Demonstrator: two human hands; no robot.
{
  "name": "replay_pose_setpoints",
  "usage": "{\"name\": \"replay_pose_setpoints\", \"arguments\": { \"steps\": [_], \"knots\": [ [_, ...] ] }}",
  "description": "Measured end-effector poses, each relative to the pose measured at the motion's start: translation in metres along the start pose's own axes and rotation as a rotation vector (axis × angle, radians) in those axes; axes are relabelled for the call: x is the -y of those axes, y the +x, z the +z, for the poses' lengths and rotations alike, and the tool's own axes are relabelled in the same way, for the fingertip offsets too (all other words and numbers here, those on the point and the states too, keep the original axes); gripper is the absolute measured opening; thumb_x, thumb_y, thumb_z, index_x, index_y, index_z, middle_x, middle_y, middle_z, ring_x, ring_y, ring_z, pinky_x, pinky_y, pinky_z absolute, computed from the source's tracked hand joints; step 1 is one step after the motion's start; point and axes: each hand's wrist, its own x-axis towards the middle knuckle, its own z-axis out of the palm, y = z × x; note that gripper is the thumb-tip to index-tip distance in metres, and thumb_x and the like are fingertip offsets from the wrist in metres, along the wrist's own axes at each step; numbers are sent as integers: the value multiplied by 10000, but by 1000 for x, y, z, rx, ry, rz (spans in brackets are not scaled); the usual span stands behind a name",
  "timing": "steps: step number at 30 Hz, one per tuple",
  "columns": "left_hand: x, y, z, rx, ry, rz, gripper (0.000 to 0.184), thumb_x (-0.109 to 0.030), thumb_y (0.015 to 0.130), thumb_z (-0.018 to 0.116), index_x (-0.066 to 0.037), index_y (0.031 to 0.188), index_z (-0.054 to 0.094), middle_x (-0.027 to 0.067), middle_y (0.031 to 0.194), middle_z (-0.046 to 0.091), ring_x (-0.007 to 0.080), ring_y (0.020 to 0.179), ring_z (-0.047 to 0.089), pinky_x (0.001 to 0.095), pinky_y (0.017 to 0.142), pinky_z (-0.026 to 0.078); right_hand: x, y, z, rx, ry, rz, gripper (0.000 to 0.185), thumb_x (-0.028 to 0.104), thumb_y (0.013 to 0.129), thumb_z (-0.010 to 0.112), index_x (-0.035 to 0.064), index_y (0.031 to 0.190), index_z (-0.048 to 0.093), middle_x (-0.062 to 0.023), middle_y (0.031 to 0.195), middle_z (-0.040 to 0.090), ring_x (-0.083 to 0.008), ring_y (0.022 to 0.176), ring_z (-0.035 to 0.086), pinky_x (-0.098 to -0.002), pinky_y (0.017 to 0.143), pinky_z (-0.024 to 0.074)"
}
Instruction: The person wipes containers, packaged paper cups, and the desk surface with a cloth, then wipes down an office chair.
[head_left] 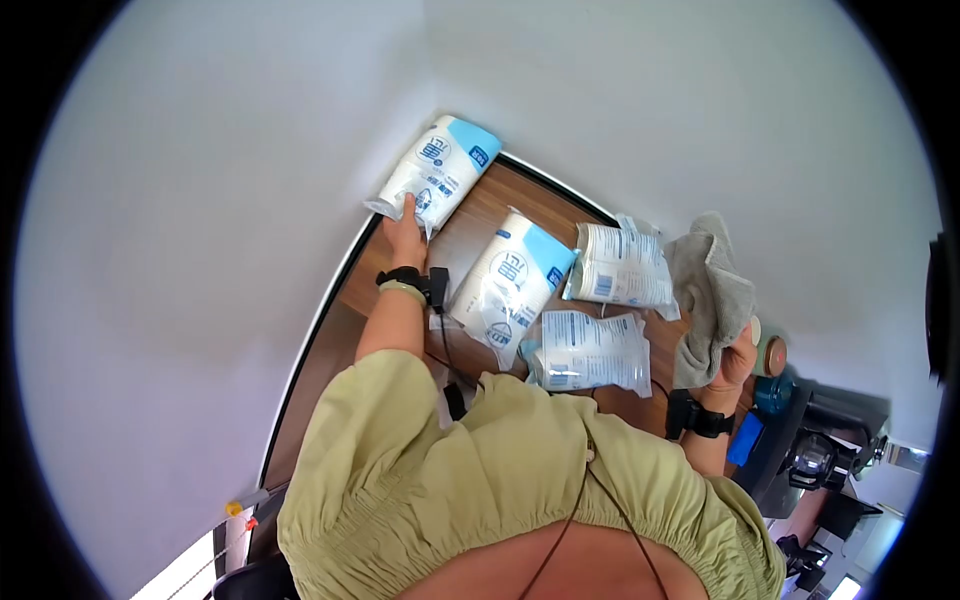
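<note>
**Wood-brown tabletop [485, 205] in a pale-walled corner: left hand at far pack, cloth in right**

Head view: The far pack [450, 165], white and blue in clear film, sits at the corner end of the surface, by the wall [230, 150]. Left hand [405, 238] touches its near end, thumb laid over the wrapper; remaining fingers hidden, so grip and opening cannot be told. From those fingers the pack extends away and rightward, long axis slanting toward the corner. The left is clearly the nearer hand.

Right hand [737, 362], well apart, has its fingers curled closed on a bunched grey cloth [712, 300]. Between the hands: a similar middle pack [512, 275], roughly parallel to the far one, plus two text-covered packs [625, 265] (print too small to read).
</note>
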Motion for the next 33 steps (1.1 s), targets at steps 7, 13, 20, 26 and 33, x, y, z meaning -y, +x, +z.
{"name": "replay_pose_setpoints", "arguments": {
  "steps": [7,13,20,26,33],
  "knots": [
    [-58,-83,-32,86,871,32,679,-288,784,809,109,1232,488,212,1244,578,251,1093,592,346,883,495,-2,-22,-1,-84,110,-31,524,-8,840,522,-65,1355,444,-211,1318,555,-327,1194,563,-440,1014,462],
    [-27,-154,-56,556,1261,-139,822,-362,653,882,137,1203,530,205,1081,658,242,929,649,345,800,526,-11,-25,2,-70,170,62,563,-19,838,498,-58,1390,398,-229,1363,510,-359,1251,519,-474,1057,431],
    [-2,-144,-37,686,1197,-301,705,-320,574,884,100,1073,618,203,983,691,285,826,671,362,739,532,-10,-32,3,-147,137,28,583,-16,845,487,-52,1413,362,-219,1388,486,-358,1260,508,-481,1069,418],
    [-59,-141,-17,613,1262,-144,684,-286,602,852,77,1119,590,201,1043,670,270,899,657,342,804,520,-5,-47,-2,-209,163,-30,595,-21,840,472,-68,1420,345,-223,1402,471,-354,1272,498,-462,1070,423],
    [-130,-26,6,534,906,-145,527,-173,725,799,67,1136,574,165,1034,659,229,904,656,344,791,526,-6,-47,-9,-164,172,-51,530,-2,868,491,-37,1392,419,-184,1344,541,-305,1195,558,-401,1015,460]
  ]
}}
